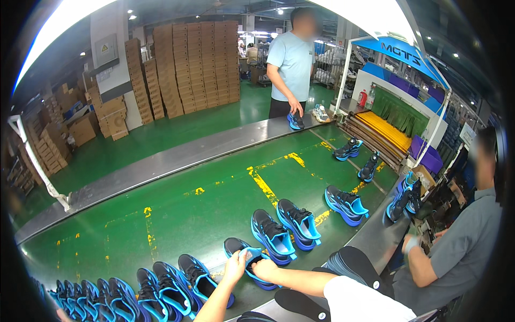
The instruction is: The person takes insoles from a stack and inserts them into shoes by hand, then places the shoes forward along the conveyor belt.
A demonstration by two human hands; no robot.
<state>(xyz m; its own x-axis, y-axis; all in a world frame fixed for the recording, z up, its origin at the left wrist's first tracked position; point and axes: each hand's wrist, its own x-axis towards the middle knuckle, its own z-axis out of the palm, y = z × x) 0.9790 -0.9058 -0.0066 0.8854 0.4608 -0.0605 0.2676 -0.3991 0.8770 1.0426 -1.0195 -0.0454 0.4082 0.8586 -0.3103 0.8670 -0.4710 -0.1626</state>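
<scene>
Green belt (188, 225), yellow-marked. Row of shoes (119, 290) along near edge, to the left. Stack of insoles (351, 263), dark, beyond white right sleeve (359, 301). Black-and-blue shoe (234, 245) on belt, directly at both hands: left hand (235, 265) closed on its light-blue upper edge; right hand (263, 269) reaching into the opening, fingers hidden, cannot tell spread or hold.

Green surface (182, 220), worn yellow markings (263, 184); black-blue shoes (291, 216) atop, most along near side.
</scene>
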